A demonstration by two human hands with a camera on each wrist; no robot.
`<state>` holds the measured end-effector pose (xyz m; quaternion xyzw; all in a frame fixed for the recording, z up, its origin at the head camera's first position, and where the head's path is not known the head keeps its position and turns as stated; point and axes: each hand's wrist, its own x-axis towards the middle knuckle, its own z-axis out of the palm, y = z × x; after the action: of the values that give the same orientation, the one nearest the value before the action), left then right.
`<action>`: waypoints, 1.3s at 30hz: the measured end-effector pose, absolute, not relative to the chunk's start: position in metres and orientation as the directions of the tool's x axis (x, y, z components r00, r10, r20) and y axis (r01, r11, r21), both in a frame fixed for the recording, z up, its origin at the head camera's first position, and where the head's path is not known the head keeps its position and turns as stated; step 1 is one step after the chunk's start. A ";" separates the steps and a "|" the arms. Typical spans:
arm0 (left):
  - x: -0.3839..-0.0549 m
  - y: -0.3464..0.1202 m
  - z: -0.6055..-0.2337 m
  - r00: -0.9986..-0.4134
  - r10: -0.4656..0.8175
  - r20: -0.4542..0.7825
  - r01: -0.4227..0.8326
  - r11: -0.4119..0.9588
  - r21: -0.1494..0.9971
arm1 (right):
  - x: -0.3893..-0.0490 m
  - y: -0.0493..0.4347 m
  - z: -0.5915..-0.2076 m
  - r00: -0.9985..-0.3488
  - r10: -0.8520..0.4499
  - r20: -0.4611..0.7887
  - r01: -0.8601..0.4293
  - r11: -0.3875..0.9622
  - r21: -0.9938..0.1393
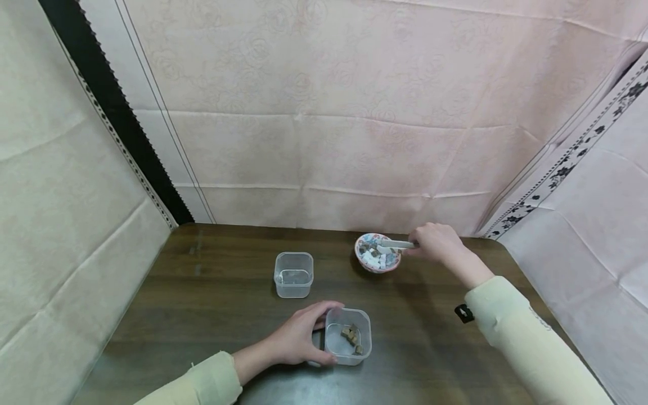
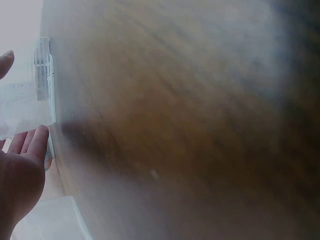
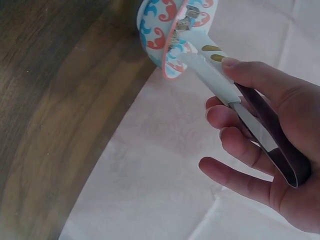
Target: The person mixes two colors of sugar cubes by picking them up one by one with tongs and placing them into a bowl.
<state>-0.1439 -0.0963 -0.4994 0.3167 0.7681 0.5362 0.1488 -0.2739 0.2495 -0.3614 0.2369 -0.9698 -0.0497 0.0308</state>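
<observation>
In the head view my left hand (image 1: 296, 336) holds a clear plastic container (image 1: 368, 332) from its left side, thumb at the near corner and fingers at the far one. Several small brown pieces (image 1: 350, 335) lie inside it. My right hand (image 1: 437, 243) grips a pair of tongs (image 3: 260, 122) with pale tips and a dark metal handle end. The tips reach into a small patterned bowl (image 3: 155, 30) holding white and greyish-brown pieces (image 1: 373, 260). Whether a piece sits between the tips cannot be told.
A second clear plastic container (image 1: 293, 289) stands behind and left of the held one. All stand on a dark brown wooden table (image 1: 202, 304). Pale cloth (image 1: 324, 152) hangs along the table's back and both sides, close behind the bowl.
</observation>
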 end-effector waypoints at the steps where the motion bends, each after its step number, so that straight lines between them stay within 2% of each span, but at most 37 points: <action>1: -0.144 -0.096 -0.500 -0.755 0.647 0.109 0.326 0.225 0.918 | -0.273 0.250 -0.360 -0.888 -0.458 0.037 -0.453 0.886 0.103; 7: -0.144 -0.096 -0.500 -0.755 0.647 0.107 0.326 0.229 0.917 | -0.259 0.251 -0.347 -0.878 -0.473 0.076 -0.470 0.881 0.052; 14: -0.145 -0.097 -0.497 -0.757 0.644 0.110 0.328 0.230 0.916 | -0.224 0.244 -0.332 -0.814 -0.562 0.149 -0.568 0.823 0.000; 25: -0.145 -0.097 -0.499 -0.757 0.644 0.111 0.334 0.234 0.913 | -0.170 0.227 -0.326 -0.722 -0.675 0.151 -0.690 0.719 -0.081; 33: -0.146 -0.097 -0.499 -0.758 0.641 0.120 0.348 0.243 0.905 | -0.147 0.211 -0.339 -0.644 -0.756 0.121 -0.765 0.641 -0.061; 39: -0.145 -0.096 -0.500 -0.761 0.638 0.114 0.342 0.246 0.907 | -0.137 0.194 -0.350 -0.631 -0.770 0.090 -0.773 0.635 0.013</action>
<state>-0.1455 -0.0964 -0.5000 0.3155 0.7766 0.5268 0.1407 -0.1369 0.1944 -0.3500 0.4273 -0.9030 0.0132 0.0434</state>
